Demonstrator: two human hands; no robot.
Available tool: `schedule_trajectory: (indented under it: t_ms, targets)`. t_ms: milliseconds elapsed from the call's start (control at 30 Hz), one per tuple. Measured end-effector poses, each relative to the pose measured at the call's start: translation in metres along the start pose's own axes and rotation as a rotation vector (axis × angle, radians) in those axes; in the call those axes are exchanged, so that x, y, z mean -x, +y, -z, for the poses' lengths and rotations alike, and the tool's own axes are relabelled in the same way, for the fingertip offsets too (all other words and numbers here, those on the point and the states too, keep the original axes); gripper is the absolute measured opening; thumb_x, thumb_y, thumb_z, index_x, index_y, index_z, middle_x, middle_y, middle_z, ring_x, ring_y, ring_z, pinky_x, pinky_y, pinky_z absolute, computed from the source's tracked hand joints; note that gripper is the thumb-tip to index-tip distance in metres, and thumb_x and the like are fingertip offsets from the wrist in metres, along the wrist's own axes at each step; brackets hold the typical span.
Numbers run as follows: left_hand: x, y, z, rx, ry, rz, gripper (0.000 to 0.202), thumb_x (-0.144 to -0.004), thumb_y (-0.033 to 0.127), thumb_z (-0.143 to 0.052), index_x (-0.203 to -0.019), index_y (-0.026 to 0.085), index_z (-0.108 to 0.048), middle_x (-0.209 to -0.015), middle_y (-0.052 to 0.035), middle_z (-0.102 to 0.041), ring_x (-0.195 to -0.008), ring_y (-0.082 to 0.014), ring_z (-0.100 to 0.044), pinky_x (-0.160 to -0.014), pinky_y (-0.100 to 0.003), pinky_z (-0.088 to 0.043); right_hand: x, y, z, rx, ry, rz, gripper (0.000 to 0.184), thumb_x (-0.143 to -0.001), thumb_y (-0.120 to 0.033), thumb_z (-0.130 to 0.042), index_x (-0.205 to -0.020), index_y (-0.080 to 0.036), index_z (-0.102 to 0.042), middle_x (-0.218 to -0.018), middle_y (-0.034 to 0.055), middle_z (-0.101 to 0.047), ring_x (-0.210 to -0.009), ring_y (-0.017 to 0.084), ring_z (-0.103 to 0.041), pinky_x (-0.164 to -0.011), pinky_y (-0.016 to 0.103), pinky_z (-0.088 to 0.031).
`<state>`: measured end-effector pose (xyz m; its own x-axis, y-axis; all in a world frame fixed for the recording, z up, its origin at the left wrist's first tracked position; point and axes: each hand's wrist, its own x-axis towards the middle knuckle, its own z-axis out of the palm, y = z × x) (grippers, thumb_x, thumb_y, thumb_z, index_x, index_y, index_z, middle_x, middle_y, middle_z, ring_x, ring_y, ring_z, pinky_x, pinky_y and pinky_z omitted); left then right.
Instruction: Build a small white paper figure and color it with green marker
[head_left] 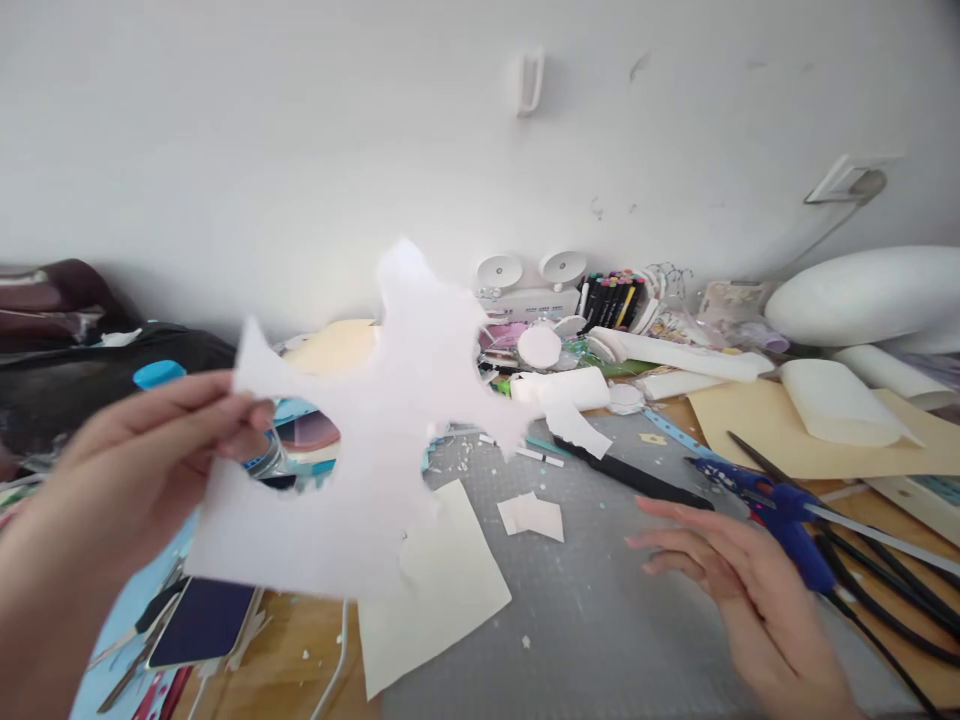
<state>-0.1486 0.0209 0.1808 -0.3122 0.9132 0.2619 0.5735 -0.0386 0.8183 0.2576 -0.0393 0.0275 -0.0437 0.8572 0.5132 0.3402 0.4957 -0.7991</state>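
Note:
My left hand (180,440) pinches a white sheet of paper (375,430) by its left edge and holds it up above the table. Rounded pieces have been cut out of this sheet, so its outline is ragged. My right hand (735,580) hovers over the grey cutting mat (585,630), fingers stretched out and nothing in them. Just beyond it lies a blue glue gun (772,500). A cream sheet of paper (450,580) rests on the mat, partly behind the held sheet. Beside it is a small white paper scrap (531,516).
A black-handled tool (637,474) lies across the mat. Markers (611,300), white paper rolls (836,400) and craft bits crowd the back by the wall. A dark phone (202,620) is at the lower left, and black cables (885,590) coil at the right.

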Motion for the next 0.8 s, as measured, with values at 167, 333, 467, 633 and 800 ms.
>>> schedule_trajectory:
  t_ms: [167,333,467,633,800]
  targets:
    - [0.038,-0.034,-0.039,0.394,-0.464,0.461,0.029,-0.065,0.037,-0.071,-0.081,0.017,-0.058,-0.064,0.0026,-0.058,-0.053,-0.0076,-0.041,-0.050,-0.021,-0.037,0.010,0.004,-0.009,0.405,-0.397,0.106,0.035,-0.086,-0.008,-0.040,-0.115,-0.024,-0.053,-0.132,0.0112,-0.051,-0.122,0.024,-0.051,-0.094,0.041,-0.052]
    - [0.069,-0.072,-0.058,0.272,-0.702,0.449,0.036,-0.078,0.049,-0.062,-0.066,0.017,-0.050,-0.057,0.0049,-0.041,-0.050,-0.0086,-0.030,-0.049,-0.021,-0.026,-0.001,0.015,-0.039,0.543,-0.581,0.185,0.039,-0.088,-0.015,-0.048,-0.127,-0.023,-0.048,-0.142,0.0115,-0.043,-0.132,0.025,-0.040,-0.104,0.047,-0.042]
    - [0.082,-0.081,-0.062,0.186,-0.732,0.396,0.041,-0.082,0.053,-0.056,-0.064,0.017,-0.047,-0.056,0.0054,-0.035,-0.050,-0.0096,-0.027,-0.049,-0.022,-0.021,-0.022,0.024,-0.059,0.554,-0.592,0.196,0.046,-0.090,-0.025,-0.052,-0.134,-0.021,-0.040,-0.141,0.0130,-0.043,-0.131,0.027,-0.039,-0.105,0.049,-0.040]
    - [0.088,-0.077,-0.065,0.048,-0.761,0.329,0.043,-0.083,0.055,-0.052,-0.062,0.018,-0.044,-0.057,0.0047,-0.036,-0.050,-0.0098,-0.028,-0.048,-0.022,-0.022,-0.041,0.031,-0.070,0.555,-0.567,0.187,0.028,-0.092,-0.023,-0.049,-0.120,-0.020,-0.051,-0.115,0.0103,-0.061,-0.111,0.025,-0.055,-0.094,0.046,-0.048]
    - [0.084,-0.069,-0.073,-0.068,-0.724,0.206,0.043,-0.082,0.055,-0.047,-0.059,0.019,-0.047,-0.056,0.0022,-0.047,-0.051,-0.0120,-0.038,-0.047,-0.021,-0.029,-0.039,0.033,-0.046,0.566,-0.452,0.135,0.034,-0.091,-0.027,-0.051,-0.124,-0.021,-0.049,-0.129,0.0112,-0.054,-0.123,0.026,-0.049,-0.102,0.048,-0.043]
